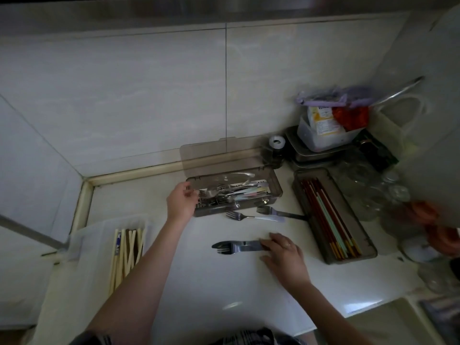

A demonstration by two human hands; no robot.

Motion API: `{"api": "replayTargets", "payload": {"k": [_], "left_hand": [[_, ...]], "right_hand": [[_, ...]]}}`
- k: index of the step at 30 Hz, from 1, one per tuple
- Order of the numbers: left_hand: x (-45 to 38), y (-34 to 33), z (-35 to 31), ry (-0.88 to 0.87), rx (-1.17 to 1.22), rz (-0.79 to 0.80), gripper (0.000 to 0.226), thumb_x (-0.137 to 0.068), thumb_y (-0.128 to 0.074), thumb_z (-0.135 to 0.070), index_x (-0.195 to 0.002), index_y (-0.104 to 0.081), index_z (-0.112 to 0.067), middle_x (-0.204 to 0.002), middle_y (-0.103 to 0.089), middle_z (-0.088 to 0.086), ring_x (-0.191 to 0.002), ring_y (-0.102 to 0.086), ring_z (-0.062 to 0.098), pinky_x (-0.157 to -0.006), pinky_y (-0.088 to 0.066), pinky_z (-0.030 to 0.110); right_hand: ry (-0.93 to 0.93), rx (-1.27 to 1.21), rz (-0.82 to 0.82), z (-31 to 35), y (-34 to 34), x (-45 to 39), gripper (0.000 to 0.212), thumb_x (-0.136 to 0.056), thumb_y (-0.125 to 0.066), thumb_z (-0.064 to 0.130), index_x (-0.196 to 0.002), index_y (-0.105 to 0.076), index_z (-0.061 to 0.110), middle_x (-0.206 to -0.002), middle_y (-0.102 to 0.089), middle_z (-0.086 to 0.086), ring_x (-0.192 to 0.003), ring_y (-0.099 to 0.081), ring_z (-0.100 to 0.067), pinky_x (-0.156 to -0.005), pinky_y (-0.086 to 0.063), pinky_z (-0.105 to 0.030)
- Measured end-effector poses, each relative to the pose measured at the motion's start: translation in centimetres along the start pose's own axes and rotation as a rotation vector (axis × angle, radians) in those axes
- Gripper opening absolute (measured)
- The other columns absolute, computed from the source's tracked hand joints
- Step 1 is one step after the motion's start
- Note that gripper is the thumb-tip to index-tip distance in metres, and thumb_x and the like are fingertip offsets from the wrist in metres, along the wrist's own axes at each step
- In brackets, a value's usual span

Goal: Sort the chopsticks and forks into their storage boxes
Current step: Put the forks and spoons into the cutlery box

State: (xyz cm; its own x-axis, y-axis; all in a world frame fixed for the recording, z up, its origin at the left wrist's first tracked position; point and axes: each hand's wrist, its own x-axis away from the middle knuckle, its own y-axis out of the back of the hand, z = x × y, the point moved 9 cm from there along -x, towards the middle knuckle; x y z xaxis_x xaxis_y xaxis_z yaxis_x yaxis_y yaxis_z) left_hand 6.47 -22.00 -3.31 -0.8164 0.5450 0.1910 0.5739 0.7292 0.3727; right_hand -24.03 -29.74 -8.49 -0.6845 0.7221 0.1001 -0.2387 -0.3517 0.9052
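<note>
A smoky plastic cutlery box (276,192) with its lid raised holds several forks and spoons. My left hand (182,201) is at the box's left end, fingers loosely curled over its edge. My right hand (283,255) rests on the handles of a few metal forks (231,246) lying on the white counter. Two more forks (251,215) lie just in front of the cutlery box. A second smoky box (368,247) on the right holds several red, green and yellow chopsticks (328,215). Pale wooden chopsticks (125,252) sit in a clear container at the left.
The back right corner is crowded with a white tub of packets (321,135) on a metal tray, glass jars (378,190) and orange items (438,230). A sink edge (388,319) shows at the bottom right. The tiled wall runs behind the counter.
</note>
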Motion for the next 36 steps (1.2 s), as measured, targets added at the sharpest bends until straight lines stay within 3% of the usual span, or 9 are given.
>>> {"api": "replayTargets", "payload": {"k": [2,5,7,9,11,14,21,29,36], "left_hand": [[0.9,-0.4,-1.0,-0.08,-0.142,0.027,0.042,-0.088,-0.059,-0.007,-0.129,-0.05,-0.004,-0.117,-0.06,0.013,-0.103,-0.061,0.025,-0.093,-0.046,0.029],[3.0,-1.4,-2.5,-0.238,-0.343,0.068,0.036,-0.089,-0.054,-0.001,-0.124,-0.056,-0.003,-0.116,-0.063,0.018,-0.101,-0.061,0.027,-0.086,-0.04,0.02],[4.5,-1.9,-2.9,-0.314,-0.399,0.072,0.033,-0.088,-0.051,0.001,-0.12,-0.06,-0.004,-0.116,-0.063,0.017,-0.1,-0.061,0.028,-0.088,-0.042,0.023],[5.9,-2.0,-3.1,-0.398,-0.414,0.035,0.033,-0.087,-0.05,0.003,-0.117,-0.062,-0.005,-0.116,-0.063,0.014,-0.105,-0.06,0.027,-0.094,-0.046,0.03],[7.6,-2.6,-2.9,-0.508,-0.454,0.025,0.029,-0.085,-0.053,0.003,-0.11,-0.065,-0.007,-0.109,-0.065,0.01,-0.101,-0.059,0.024,-0.088,-0.047,0.03],[9.9,-4.6,-1.4,-0.583,-0.525,0.128,0.022,-0.081,-0.056,-0.002,-0.1,-0.065,-0.011,-0.099,-0.064,0.004,-0.092,-0.058,0.018,-0.079,-0.048,0.027],[12.2,-7.9,2.6,-0.496,-0.591,0.362,0.033,-0.081,-0.057,-0.009,-0.113,-0.06,-0.015,-0.117,-0.058,-0.001,-0.113,-0.049,0.018,-0.094,-0.044,0.031],[12.4,-7.3,2.4,-0.485,-0.575,0.346,0.033,-0.08,-0.057,-0.006,-0.111,-0.058,-0.015,-0.114,-0.056,0.001,-0.106,-0.053,0.02,-0.09,-0.045,0.031],[13.7,-5.3,0.7,-0.622,-0.553,0.147,0.035,-0.072,-0.066,-0.003,-0.103,-0.057,-0.016,-0.1,-0.058,-0.001,-0.093,-0.055,0.021,-0.08,-0.046,0.03]], "right_hand": [[0.019,0.036,-0.007,0.2,0.1,-0.1,0.039,-0.089,-0.058,0.039,-0.127,-0.055,0.038,-0.141,-0.046,0.004,-0.133,-0.038,-0.02,-0.106,-0.027,-0.04],[0.048,0.075,-0.076,0.4,0.8,-0.2,0.027,-0.088,-0.054,0.04,-0.113,-0.064,0.037,-0.123,-0.06,0.005,-0.116,-0.053,-0.021,-0.092,-0.04,-0.041],[0.088,0.093,-0.124,0.8,1.2,-0.3,0.022,-0.085,-0.052,0.042,-0.1,-0.067,0.037,-0.102,-0.064,0.01,-0.096,-0.058,-0.017,-0.077,-0.043,-0.035],[0.148,0.127,-0.14,1.4,1.3,-0.4,0.011,-0.084,-0.06,0.037,-0.093,-0.065,0.035,-0.092,-0.062,0.011,-0.085,-0.058,-0.016,-0.073,-0.043,-0.032],[0.209,0.17,-0.135,1.9,1.2,-0.5,0.007,-0.084,-0.059,0.034,-0.089,-0.062,0.031,-0.087,-0.06,0.009,-0.08,-0.059,-0.017,-0.07,-0.046,-0.031],[0.216,0.21,-0.063,1.8,0.7,-0.8,0.009,-0.085,-0.06,0.03,-0.093,-0.057,0.027,-0.09,-0.06,0.004,-0.081,-0.059,-0.02,-0.071,-0.047,-0.031],[0.04,0.259,0.177,1.1,0.1,-2.7,0.032,-0.093,-0.047,0.04,-0.113,-0.048,0.015,-0.114,-0.053,-0.006,-0.105,-0.048,-0.024,-0.089,-0.037,-0.035],[0.038,0.276,0.208,1.7,-0.4,-2.2,0.029,-0.095,-0.045,0.034,-0.116,-0.046,0.014,-0.119,-0.047,-0.006,-0.109,-0.043,-0.024,-0.09,-0.037,-0.037],[0.005,0.115,0.199,1.9,0.5,-2.1,0.011,-0.097,-0.04,0.021,-0.105,-0.047,0.02,-0.104,-0.058,-0.002,-0.094,-0.053,-0.021,-0.079,-0.04,-0.033]]}}
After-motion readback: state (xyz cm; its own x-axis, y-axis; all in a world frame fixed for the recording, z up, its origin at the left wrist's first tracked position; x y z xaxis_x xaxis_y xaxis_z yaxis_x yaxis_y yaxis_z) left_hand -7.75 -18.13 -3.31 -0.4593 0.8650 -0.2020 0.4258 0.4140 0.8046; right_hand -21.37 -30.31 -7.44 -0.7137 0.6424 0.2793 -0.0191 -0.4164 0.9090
